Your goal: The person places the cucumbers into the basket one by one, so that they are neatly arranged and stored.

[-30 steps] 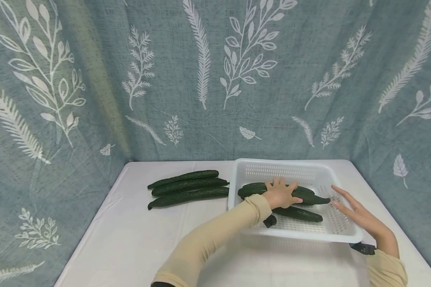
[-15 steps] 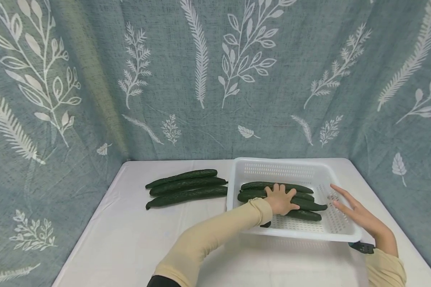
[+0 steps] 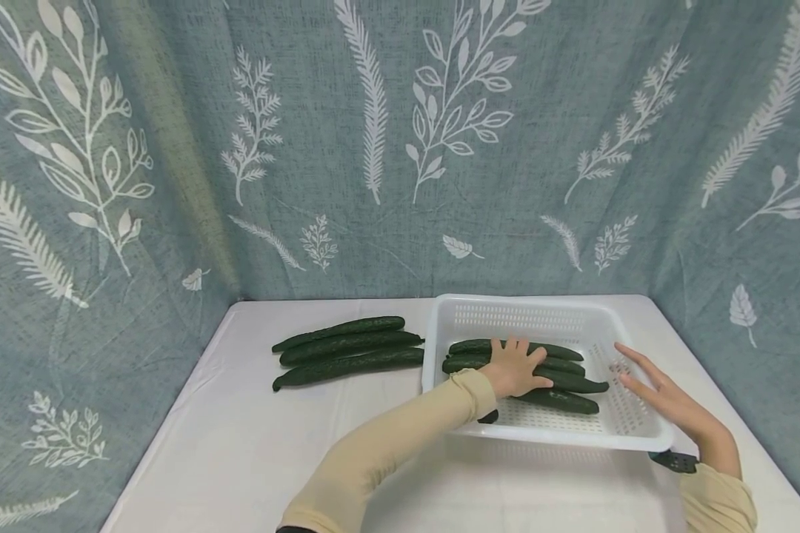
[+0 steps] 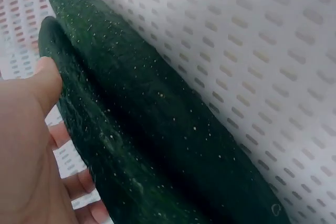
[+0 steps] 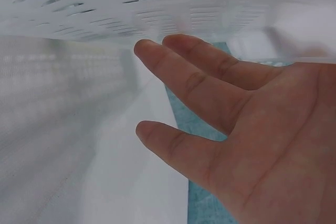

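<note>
Several dark green cucumbers (image 3: 563, 402) lie side by side in a white perforated basket (image 3: 547, 437). My left hand (image 3: 512, 370) rests over them with spread fingers, covering their middles. Seen from the left wrist, the thumb and fingertips of the left hand (image 4: 26, 135) touch the side of one cucumber (image 4: 100, 135), with another cucumber (image 4: 163, 98) lying right along it. My right hand (image 3: 673, 403) is at the basket's right end, fingers extended. In the right wrist view, the right hand (image 5: 262, 114) has its fingertips just below the basket's underside (image 5: 178, 9).
Three more cucumbers (image 3: 353, 360) lie together on the white table (image 3: 253, 459), left of the basket. Behind the table hangs a blue-green curtain (image 3: 347, 244) with white leaf patterns, which also closes off both sides.
My left hand has shifted slightly toward me and to the left over the cucumbers, which now lie more evenly side by side. The right hand stays at the basket's end.
</note>
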Demonstrator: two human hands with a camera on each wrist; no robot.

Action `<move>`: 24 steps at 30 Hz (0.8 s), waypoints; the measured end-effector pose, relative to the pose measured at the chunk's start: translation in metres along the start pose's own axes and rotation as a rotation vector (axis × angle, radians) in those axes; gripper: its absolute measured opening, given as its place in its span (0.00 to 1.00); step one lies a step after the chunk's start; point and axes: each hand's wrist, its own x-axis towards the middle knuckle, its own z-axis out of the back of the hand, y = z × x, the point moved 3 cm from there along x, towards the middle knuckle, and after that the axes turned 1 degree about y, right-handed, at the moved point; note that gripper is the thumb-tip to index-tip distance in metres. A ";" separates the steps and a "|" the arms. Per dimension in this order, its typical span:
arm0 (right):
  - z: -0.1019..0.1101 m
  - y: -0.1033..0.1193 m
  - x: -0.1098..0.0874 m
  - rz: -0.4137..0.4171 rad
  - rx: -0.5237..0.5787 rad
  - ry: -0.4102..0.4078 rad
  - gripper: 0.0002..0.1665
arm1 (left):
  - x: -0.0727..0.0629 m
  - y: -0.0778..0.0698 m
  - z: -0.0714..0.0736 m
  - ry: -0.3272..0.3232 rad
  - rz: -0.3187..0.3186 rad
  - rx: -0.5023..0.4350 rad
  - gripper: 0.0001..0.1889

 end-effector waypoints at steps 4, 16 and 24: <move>0.000 0.000 0.000 -0.001 -0.003 -0.005 0.37 | -0.001 0.004 0.002 -0.025 -0.016 0.044 0.27; -0.001 0.000 0.000 -0.005 -0.005 -0.002 0.37 | -0.005 0.015 0.020 -0.121 -0.051 0.064 0.27; -0.002 0.000 0.000 0.006 -0.010 -0.009 0.37 | -0.017 0.024 0.034 -0.190 -0.066 0.063 0.24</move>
